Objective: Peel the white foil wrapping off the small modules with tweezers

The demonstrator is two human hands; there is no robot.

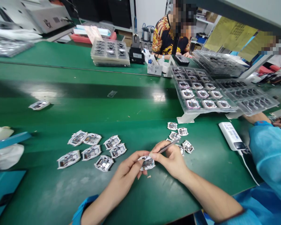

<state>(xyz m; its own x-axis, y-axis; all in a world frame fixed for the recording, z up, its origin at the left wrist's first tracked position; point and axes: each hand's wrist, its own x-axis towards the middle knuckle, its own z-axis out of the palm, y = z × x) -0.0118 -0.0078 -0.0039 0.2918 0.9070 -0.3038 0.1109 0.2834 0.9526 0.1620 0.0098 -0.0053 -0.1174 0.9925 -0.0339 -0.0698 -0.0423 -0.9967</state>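
Observation:
My left hand (128, 170) pinches a small white watch-shaped housing (149, 164) with a circuit board inside, low over the green table. My right hand (172, 159) is closed around a pair of metal tweezers (166, 147), whose tips point down at that housing; fingers partly hide the tips. To the left lie several similar housings (104, 163), boards facing up. More housings (188, 146) are grouped just beyond my right hand, some partly covered by it. A tiny tan scrap (149, 177) rests on the table below the held housing.
A clear tray (187, 110) of housings stands on white brackets at the right. Nearby are a white power strip (230, 136) with a cable and a co-worker's blue sleeve (269, 150). One lone housing (39, 105) lies far left. Across the table sits another person (162, 34).

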